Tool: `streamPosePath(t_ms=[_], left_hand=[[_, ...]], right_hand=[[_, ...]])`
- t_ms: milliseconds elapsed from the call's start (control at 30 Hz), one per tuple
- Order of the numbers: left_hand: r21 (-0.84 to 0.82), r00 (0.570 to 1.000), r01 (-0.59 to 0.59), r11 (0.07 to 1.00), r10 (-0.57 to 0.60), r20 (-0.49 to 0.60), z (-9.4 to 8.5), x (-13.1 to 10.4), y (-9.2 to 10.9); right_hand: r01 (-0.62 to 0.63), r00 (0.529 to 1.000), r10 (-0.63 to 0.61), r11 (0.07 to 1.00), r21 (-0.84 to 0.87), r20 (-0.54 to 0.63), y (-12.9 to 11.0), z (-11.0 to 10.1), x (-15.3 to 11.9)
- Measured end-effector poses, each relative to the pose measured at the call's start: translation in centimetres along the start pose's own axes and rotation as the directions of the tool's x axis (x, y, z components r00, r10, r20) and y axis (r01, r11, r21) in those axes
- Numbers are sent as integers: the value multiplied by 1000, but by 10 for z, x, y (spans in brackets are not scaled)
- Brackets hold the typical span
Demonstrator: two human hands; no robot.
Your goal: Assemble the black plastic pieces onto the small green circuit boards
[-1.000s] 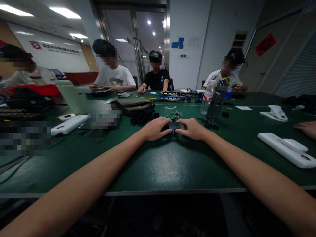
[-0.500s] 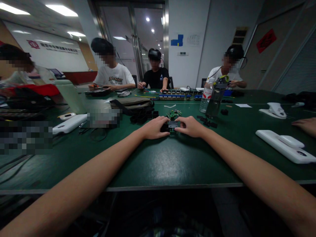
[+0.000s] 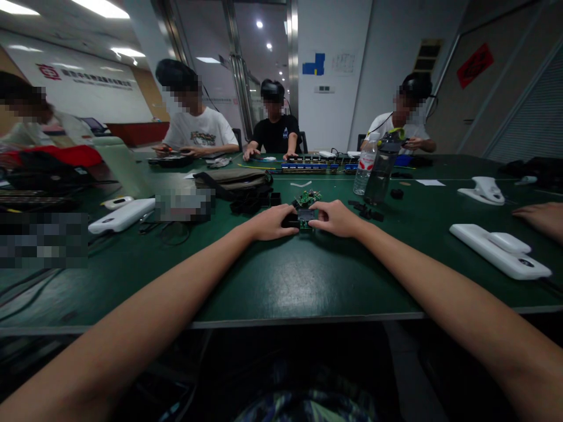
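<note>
Both hands are around a small black part with green circuit board on the dark green table. My left hand grips its left side between thumb and fingers. On the right side, my right hand pinches it with thumb and index finger. Just beyond the hands lies a small heap of green circuit boards. Several black pieces sit to the left of that heap, and more black pieces lie to the right.
A clear plastic bottle and a dark bottle stand at right. White devices lie further right, near another person's hand. A bag and a pale green bottle are at left. Several people sit across the table.
The view has shifted slightly. My right thumb and index finger sit a little differently on the part, while my left hand keeps nearly the same hold.
</note>
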State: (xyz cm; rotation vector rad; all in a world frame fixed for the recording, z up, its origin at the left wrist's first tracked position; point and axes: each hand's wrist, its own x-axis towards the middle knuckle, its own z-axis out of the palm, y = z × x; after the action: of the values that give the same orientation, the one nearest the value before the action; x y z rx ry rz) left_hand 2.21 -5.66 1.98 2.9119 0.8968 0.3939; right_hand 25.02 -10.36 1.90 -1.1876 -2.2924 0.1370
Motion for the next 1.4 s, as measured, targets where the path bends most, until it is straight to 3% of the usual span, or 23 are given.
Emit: streamPosePath(t_ms=[600,1400], left_hand=[[-1,998,63,998,-63,6,-3,-1,5],[1,999,45,999,-45,7,-1,-2,4]], right_hand=[[-19,999,19,1000,4,32,-1,0,-1],[-50,997,53,998,-49,62,1,1,0]])
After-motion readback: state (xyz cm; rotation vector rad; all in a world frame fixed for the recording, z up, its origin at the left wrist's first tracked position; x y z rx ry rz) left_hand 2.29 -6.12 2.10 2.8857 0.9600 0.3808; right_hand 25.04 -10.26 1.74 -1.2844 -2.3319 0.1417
